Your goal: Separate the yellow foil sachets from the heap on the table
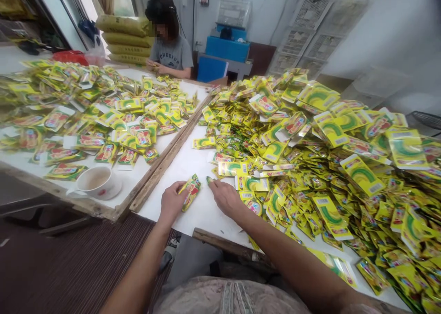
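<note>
Left hand [172, 198]: yellow carton [191, 192] pinched; right hand [225, 198], at three o'clock: green packet [208, 179] pinched. Pairing apparently in hand; alignment required next.

- Left hand [174, 199] and right hand [223, 196] are bare, also both forearms [139, 268].
- Nearer to the body than the grip is a pale, pinkish-grey top [200, 298]; its pattern is blurred.
- On this top runs a lighter band [237, 298] with striped edges.
- Below the left grip one sees grey trousers [191, 255] and a dark shoe [168, 254] with light parts.
</note>
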`<state>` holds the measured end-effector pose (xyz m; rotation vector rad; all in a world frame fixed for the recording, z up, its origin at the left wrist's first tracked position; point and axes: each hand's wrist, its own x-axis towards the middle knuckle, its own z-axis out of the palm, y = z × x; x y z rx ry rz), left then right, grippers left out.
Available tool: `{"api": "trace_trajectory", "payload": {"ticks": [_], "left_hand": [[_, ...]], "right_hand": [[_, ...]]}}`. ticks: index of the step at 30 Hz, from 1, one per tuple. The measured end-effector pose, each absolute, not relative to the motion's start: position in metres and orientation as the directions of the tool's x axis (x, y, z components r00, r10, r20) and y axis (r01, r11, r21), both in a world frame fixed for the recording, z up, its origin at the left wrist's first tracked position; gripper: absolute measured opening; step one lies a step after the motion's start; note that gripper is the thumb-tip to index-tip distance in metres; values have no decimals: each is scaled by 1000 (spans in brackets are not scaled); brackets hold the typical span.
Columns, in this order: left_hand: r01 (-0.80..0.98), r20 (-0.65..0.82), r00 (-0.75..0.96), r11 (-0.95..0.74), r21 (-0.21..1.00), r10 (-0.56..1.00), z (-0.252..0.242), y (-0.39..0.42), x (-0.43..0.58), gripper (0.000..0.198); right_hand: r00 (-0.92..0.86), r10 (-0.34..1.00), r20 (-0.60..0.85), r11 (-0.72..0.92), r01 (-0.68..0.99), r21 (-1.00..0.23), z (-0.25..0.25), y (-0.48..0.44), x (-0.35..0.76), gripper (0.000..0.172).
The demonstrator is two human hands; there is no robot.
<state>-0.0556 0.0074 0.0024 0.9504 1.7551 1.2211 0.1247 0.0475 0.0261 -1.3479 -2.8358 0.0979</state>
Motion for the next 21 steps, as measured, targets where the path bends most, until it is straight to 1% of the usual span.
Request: {"api": "trace_trajectory", "payload": {"ticks": [1, 2, 3, 4, 5, 6, 7, 8, 9, 10, 11, 12, 13, 16, 18, 19, 21], "left_hand": [[275, -124, -436, 263, 925, 892, 4, 10, -56, 32], [386, -56, -458, 255, 886, 887, 8, 11, -57, 31], [469, 29, -483, 230, 853, 875, 12, 11, -56, 32], [520, 118, -500, 189, 833, 858, 17, 9, -53, 34], [535, 187, -509, 139, 834, 840, 22, 6, -49, 36], [502, 203, -497, 89, 860, 844, 27, 2, -43, 37], [414, 154, -452, 54, 909, 879, 31, -1, -35, 37], [277, 55, -363, 51, 960, 930, 34, -4, -27, 36], [123, -51, -243, 83, 989, 969, 36, -6, -17, 34], [-14, -130, -126, 129, 991, 983, 37, -7, -8, 32], [-111, -175, -45, 169, 979, 984, 37, -8, 0, 30], [-162, -194, -8, 190, 968, 981, 37, -8, 7, 29], [-174, -200, -4, 196, 965, 980, 37, -7, 13, 28], [-122, -213, -2, 212, 970, 977, 38, -8, 25, 29], [-90, -188, -13, 186, 978, 982, 41, -10, 32, 28], [-69, -153, -42, 150, 986, 987, 42, -12, 34, 26], [7, -51, -116, 52, 999, 992, 44, -16, 40, 23]], "right_hand": [[-591, 806, -27, 585, 803, -114, 29, 51, 127, 30], [-551, 834, -18, 537, 820, -197, 32, 52, 130, 29], [-505, 863, -4, 479, 820, -313, 35, 53, 134, 28], [-458, 889, 0, 407, 789, -461, 38, 51, 138, 26], [-413, 911, -11, 316, 712, -627, 40, 49, 143, 23], [-384, 922, -45, 207, 590, -780, 43, 45, 148, 19], [-376, 922, -93, 88, 438, -895, 45, 40, 153, 16], [-387, 911, -141, -29, 281, -959, 47, 35, 157, 16], [-406, 897, -177, -128, 146, -981, 49, 30, 161, 18], [-422, 884, -202, -200, 49, -979, 51, 25, 164, 21], [-430, 876, -216, -243, -8, -970, 51, 20, 167, 24], [-425, 878, -221, -257, -30, -966, 51, 17, 169, 26], [-399, 891, -216, -245, -21, -969, 51, 13, 171, 27], [-256, 951, -171, -146, 115, -983, 46, 8, 174, 30], [-147, 983, -107, -72, 227, -971, 44, 6, 174, 28], [-102, 993, -51, -20, 285, -958, 43, 4, 173, 27], [-43, 991, 125, 132, 414, -901, 44, 2, 172, 24]]}}
